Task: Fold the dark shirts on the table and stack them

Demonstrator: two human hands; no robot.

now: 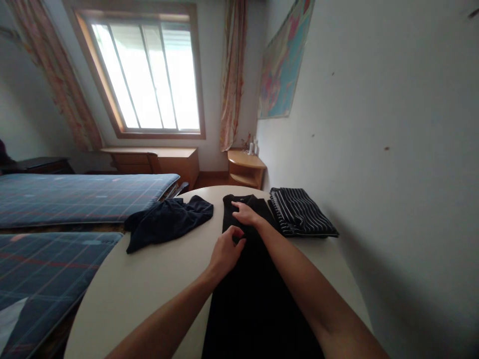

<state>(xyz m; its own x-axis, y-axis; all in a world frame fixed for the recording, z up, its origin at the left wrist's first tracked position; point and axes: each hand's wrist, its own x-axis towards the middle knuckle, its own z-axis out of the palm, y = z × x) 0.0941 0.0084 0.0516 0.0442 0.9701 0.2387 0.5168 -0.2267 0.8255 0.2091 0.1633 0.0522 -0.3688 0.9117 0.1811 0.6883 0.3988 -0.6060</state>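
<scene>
A pair of black trousers, or a garment much like it, lies lengthwise on a round cream table, its waist end at the far side. My right hand rests on the fabric near that end, fingers stretched out to the left. Closer to me, my left hand is at the trousers' left edge. Its fingers are curved, with a gap between thumb and forefinger and no cloth visible in it. Left of the trousers is a crumpled dark navy garment. Folded black-and-white striped cloth lies to the right.
Two beds with blue plaid mattresses stand at the left, close to the table. A white wall runs along the right. Beyond the table are a wooden desk, a corner shelf and a window.
</scene>
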